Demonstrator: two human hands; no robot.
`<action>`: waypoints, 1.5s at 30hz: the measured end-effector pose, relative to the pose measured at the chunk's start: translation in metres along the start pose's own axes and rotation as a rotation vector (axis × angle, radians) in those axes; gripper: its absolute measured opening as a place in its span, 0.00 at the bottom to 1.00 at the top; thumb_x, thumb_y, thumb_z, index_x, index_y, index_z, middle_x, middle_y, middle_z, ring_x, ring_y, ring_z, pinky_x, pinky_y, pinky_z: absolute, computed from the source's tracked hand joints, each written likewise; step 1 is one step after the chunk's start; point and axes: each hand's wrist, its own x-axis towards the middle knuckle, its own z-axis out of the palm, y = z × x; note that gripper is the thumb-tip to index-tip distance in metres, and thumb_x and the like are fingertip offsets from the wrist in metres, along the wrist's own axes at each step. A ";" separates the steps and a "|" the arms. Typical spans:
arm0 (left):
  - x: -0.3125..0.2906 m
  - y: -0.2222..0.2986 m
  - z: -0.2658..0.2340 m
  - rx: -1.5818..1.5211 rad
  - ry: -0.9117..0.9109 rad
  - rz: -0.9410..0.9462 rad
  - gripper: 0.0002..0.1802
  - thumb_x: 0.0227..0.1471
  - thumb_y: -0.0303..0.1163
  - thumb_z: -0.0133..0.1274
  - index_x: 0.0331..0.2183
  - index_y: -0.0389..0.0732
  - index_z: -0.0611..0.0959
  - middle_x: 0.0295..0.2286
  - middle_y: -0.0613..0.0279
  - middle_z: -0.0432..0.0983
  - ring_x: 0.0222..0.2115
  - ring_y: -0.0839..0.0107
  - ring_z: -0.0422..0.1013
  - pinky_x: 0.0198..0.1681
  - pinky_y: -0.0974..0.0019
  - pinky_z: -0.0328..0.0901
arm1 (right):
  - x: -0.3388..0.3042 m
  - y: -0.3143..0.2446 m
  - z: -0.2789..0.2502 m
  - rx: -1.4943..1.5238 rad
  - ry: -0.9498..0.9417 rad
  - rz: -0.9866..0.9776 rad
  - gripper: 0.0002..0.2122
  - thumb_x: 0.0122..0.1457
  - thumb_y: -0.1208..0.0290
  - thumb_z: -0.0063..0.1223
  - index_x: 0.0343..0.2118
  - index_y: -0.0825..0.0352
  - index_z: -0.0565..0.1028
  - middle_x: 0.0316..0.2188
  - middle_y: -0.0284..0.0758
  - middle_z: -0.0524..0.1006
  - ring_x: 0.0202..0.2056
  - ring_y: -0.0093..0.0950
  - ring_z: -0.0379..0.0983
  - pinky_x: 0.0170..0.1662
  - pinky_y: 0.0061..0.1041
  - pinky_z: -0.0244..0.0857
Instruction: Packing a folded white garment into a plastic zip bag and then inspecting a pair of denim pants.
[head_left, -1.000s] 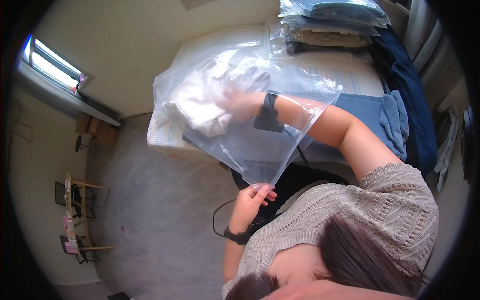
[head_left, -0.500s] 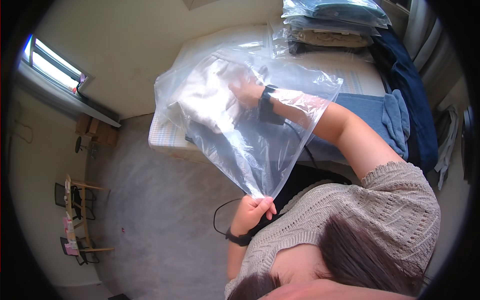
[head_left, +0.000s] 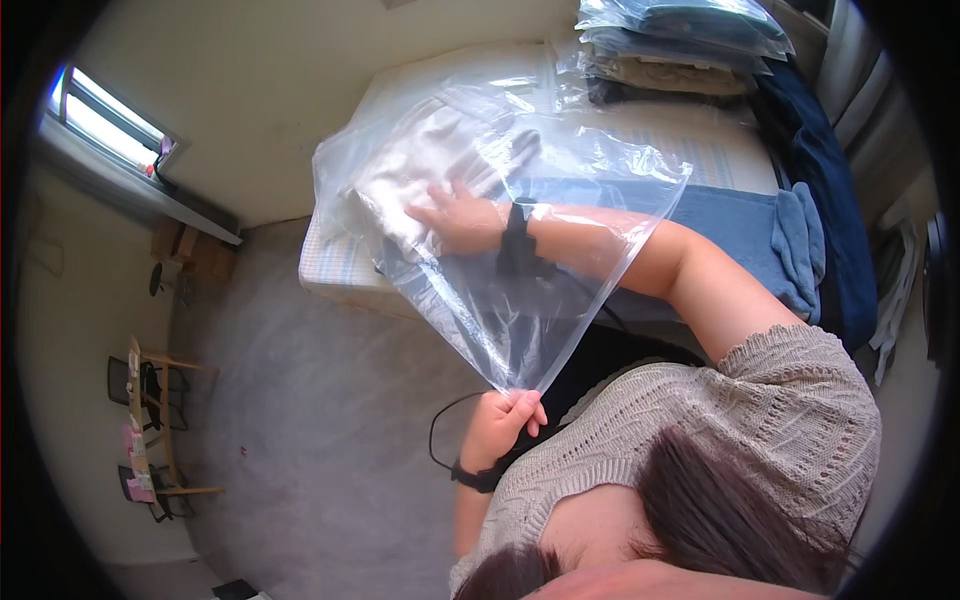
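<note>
A large clear plastic bag point(head_left: 570, 300) spreads over the near part of the bed, its mouth toward me. Inside it lies a white folded garment point(head_left: 430, 140), whose exact kind I cannot make out. My right hand point(head_left: 462, 218) reaches into the bag and rests with spread fingers on the garment's near part. Around that wrist is a black band point(head_left: 517, 230). Lower down, my left hand point(head_left: 508, 425) pinches the near edge of the bag and pulls it taut to a point. It also wears a black wristband.
The bed point(head_left: 345, 262) has a pale checked cover. Blue folded cloth point(head_left: 730, 230) lies on its right part, beside dark blue fabric point(head_left: 820, 200). Bagged garments point(head_left: 680, 50) are stacked at the back. Far left stand a wooden table point(head_left: 140, 420), chairs and cardboard boxes point(head_left: 195, 258).
My right hand has slid left and nearer inside the bag, its fingers now spread. The garment lies flatter. My left hand keeps its hold on the bag's edge.
</note>
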 end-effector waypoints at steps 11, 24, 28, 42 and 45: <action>-0.009 -0.014 -0.004 -0.045 0.117 0.020 0.20 0.51 0.35 0.43 0.14 0.34 0.76 0.11 0.65 0.67 0.14 0.80 0.62 0.19 0.77 0.55 | -0.119 0.061 -0.046 0.029 -0.041 0.605 0.35 0.51 0.50 0.44 0.58 0.60 0.47 0.56 0.53 0.47 0.57 0.50 0.43 0.57 0.43 0.42; -0.017 -0.030 -0.011 -0.312 0.428 0.291 0.18 0.47 0.31 0.42 0.09 0.38 0.66 0.07 0.64 0.57 0.10 0.77 0.53 0.15 0.75 0.47 | -0.289 0.074 -0.076 0.347 0.175 0.763 0.14 0.53 0.63 0.47 0.33 0.71 0.74 0.30 0.38 0.75 0.27 0.25 0.71 0.32 0.22 0.65; -0.024 -0.035 -0.015 -0.266 0.423 0.249 0.19 0.49 0.33 0.41 0.10 0.39 0.64 0.07 0.66 0.54 0.10 0.77 0.52 0.15 0.74 0.47 | -0.276 0.109 -0.066 0.534 0.435 0.822 0.14 0.55 0.63 0.45 0.29 0.72 0.73 0.21 0.33 0.73 0.22 0.20 0.69 0.27 0.16 0.64; -0.007 0.042 0.058 0.126 1.221 0.311 0.09 0.54 0.34 0.41 0.26 0.39 0.69 0.20 0.69 0.60 0.19 0.82 0.55 0.23 0.78 0.51 | -0.254 0.125 -0.060 1.309 -0.238 0.685 0.10 0.53 0.64 0.48 0.23 0.65 0.69 0.19 0.30 0.71 0.18 0.16 0.67 0.21 0.12 0.59; 0.035 0.061 0.094 0.068 0.701 0.251 0.11 0.53 0.33 0.42 0.24 0.37 0.71 0.20 0.67 0.64 0.21 0.81 0.58 0.24 0.78 0.54 | -0.250 0.129 -0.053 1.453 -0.299 0.591 0.10 0.54 0.64 0.48 0.23 0.65 0.69 0.19 0.29 0.71 0.18 0.15 0.67 0.21 0.11 0.59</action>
